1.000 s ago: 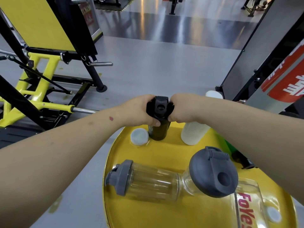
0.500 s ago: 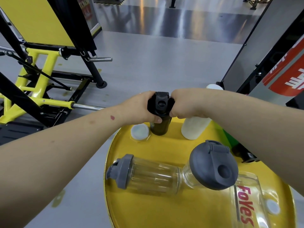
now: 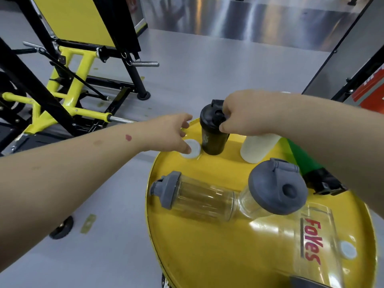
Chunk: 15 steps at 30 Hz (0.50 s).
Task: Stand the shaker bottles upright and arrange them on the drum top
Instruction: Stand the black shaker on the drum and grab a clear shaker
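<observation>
Our right hand [image 3: 234, 119] grips the upright black shaker [image 3: 213, 132] by its lid; left hand [image 3: 172, 134] open. We should release gently, then right the clear bottle [image 3: 197, 196].

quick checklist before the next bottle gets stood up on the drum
1. Black shaker bottle upright on the drum top: ok.
2. Right hand off its lid: not ok, fingers on it.
3. Left hand free: ok, open above the white cap.
4. Clear shaker with the grey lid upright: not ok, lying on its side.
5. Green bottle upright: not ok, lying down, partly hidden by the right arm.
6. White bottle upright: ok.
</observation>
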{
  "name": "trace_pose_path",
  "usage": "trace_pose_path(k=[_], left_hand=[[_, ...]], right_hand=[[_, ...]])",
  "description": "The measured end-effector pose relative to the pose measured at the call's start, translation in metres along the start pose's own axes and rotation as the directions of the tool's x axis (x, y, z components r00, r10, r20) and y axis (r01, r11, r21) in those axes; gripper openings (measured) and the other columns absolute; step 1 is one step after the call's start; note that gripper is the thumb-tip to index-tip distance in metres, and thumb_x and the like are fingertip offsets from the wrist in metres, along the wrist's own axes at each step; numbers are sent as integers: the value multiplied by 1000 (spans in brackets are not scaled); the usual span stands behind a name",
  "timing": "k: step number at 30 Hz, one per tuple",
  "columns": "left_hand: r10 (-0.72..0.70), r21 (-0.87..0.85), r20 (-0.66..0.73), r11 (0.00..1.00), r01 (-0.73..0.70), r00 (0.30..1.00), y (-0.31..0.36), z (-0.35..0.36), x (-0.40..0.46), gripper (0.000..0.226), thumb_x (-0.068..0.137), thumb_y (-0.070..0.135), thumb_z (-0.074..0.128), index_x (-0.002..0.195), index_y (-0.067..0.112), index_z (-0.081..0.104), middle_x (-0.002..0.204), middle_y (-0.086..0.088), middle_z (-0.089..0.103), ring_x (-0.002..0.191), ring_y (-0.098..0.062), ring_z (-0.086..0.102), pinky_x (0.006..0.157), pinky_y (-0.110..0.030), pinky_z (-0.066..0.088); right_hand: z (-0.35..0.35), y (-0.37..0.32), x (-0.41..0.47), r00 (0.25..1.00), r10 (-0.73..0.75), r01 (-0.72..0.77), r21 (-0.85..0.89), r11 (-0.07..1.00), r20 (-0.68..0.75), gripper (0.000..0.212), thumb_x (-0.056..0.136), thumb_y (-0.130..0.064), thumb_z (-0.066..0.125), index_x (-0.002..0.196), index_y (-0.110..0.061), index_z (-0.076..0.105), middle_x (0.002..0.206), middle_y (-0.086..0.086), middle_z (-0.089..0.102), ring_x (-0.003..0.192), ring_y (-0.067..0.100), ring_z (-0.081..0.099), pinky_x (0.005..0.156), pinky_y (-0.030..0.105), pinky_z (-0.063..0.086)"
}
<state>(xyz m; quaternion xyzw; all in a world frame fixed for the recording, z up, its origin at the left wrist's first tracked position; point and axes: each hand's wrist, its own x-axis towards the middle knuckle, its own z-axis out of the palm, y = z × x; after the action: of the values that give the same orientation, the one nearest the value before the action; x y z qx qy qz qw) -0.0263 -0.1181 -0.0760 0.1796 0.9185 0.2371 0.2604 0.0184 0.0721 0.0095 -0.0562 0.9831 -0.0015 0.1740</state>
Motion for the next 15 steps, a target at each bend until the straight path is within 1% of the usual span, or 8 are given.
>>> trace_pose_path(k=[3,6,8,9,10,12,13,15], left_hand=[[-76,47,106,996,72,991,-17,10,-23,108,72,34,88,157,32,22,156,2,42,133,-19,52,102,-39,50],[-187,89,223,981,171,957,-33,25,-46,116,64,48,90,157,39,20,160,2,37,139,-23,46,108,-45,46],[-219,95,258,975,200,941,-40,37,-57,119,61,51,90,157,38,21,159,2,38,138,-24,47,109,-46,46],[-227,114,256,972,204,940,-41,43,-61,117,60,53,90,156,36,25,155,2,43,133,-24,52,107,-45,47],[-231,140,242,969,202,942,-44,49,-64,111,58,55,90,152,35,34,147,4,51,125,-22,57,104,-43,49],[-227,155,187,968,200,956,-49,58,-66,86,55,56,90,130,33,54,123,7,64,106,-17,63,93,-39,54],[-216,138,163,971,194,963,-52,61,-66,78,54,54,91,121,32,58,113,9,66,101,-16,63,88,-38,54],[-187,76,153,981,177,970,-56,63,-66,80,54,49,93,122,32,56,110,10,64,99,-16,63,84,-35,54]], right_hand=[[4,-16,-9,994,-112,112,-14,994,-4,30,94,-30,61,73,-9,54,69,7,45,54,18,37,47,27,25],[10,-30,-14,985,-171,170,-32,985,-22,29,95,-31,61,76,-10,57,69,6,47,56,19,39,47,27,27],[13,-37,-21,978,-209,209,-42,977,-6,26,95,-33,61,94,-8,68,80,12,59,63,21,45,48,27,31],[14,-40,-25,973,-231,232,-52,971,18,31,95,-36,61,104,-8,71,89,13,66,68,22,49,51,27,34],[15,-44,-29,966,-255,257,-65,964,46,35,95,-39,61,109,-9,71,95,12,69,73,23,54,54,28,37],[20,-52,-35,951,-292,302,-98,948,105,39,94,-41,61,112,-10,72,98,7,72,83,27,65,64,30,46],[23,-56,-36,944,-304,319,-109,942,132,39,93,-41,61,111,-9,72,97,7,73,83,27,65,65,30,47],[29,-62,-37,936,-305,327,-113,938,178,37,94,-39,62,106,-6,72,95,10,72,75,25,59,59,30,43]])
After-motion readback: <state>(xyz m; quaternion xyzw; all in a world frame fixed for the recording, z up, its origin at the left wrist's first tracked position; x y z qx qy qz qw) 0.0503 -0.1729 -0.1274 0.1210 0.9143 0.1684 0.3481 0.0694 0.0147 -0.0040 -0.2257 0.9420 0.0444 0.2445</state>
